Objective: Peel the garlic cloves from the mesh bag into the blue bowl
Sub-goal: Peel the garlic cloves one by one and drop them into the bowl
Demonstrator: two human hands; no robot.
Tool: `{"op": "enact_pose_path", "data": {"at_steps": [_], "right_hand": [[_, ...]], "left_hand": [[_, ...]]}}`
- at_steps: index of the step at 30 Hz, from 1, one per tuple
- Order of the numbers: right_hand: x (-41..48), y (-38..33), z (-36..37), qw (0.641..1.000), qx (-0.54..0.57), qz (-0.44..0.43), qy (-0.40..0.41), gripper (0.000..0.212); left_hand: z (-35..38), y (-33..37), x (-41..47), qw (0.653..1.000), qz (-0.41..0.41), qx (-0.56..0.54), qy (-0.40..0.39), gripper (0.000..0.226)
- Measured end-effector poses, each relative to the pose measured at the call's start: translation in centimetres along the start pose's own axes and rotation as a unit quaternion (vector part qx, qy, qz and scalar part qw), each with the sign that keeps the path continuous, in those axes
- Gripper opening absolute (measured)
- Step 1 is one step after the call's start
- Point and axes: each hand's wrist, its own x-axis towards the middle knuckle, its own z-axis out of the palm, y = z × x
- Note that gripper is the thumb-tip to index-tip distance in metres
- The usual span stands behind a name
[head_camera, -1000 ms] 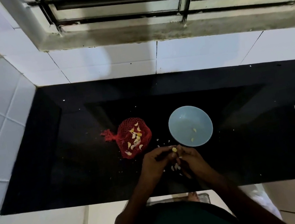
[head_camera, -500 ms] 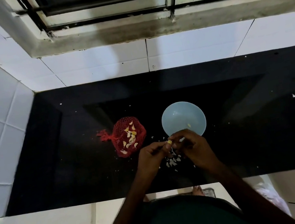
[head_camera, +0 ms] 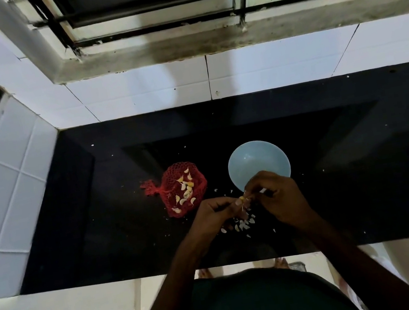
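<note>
garlic clove (head_camera: 241,198) | pinched: left hand (head_camera: 212,215), right hand (head_camera: 277,195) | beside blue bowl (head_camera: 253,160)

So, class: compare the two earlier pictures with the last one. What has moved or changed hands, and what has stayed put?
Both hands, left hand and right hand, have moved away from the body and now overlap the near rim of the blue bowl. They still pinch the same garlic clove between them; nothing was let go. The red mesh bag, bowl and peel scraps appear unmoved.
</note>
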Motion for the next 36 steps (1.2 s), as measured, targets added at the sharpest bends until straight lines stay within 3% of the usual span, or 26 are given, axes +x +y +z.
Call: {"op": "enact_pose_path", "data": {"at_steps": [9,15,18,23,28,31,36], "right_hand": [[-0.1,-0.7,0.6,0.997,-0.017,-0.073,-0.036,0.015],[0.6,-0.8,-0.5,0.992,-0.032,-0.079,-0.089,0.01],[1.4,-0.9,-1.3,0.993,-0.03,-0.069,-0.086,0.017],[1.7,-1.4,-0.8,0.994,-0.034,-0.088,-0.051,0.012],[1.9,-2.3,0.3,0.998,-0.028,-0.051,-0.031,0.023],[1.8,-2.5,1.0,1.0,-0.006,-0.021,-0.004,0.026],[1.3,-2.6,0.8,0.996,0.068,0.061,0.011,0.02]], "left_hand": [[0.5,0.5,-0.4,0.999,-0.003,-0.033,-0.001,0.017],[0.3,1.0,0.1,0.979,0.104,0.172,0.025,0.012],[0.4,2.0,0.0,0.978,0.145,0.146,0.042,0.011],[1.1,2.6,-0.1,0.994,0.09,-0.015,0.052,0.009],[2.2,2.7,-0.7,0.978,0.03,-0.196,0.072,0.015],[1.8,2.7,-0.9,0.974,0.029,-0.211,0.081,0.024],[0.8,2.3,-0.5,0.979,0.056,-0.144,0.132,0.016]]}}
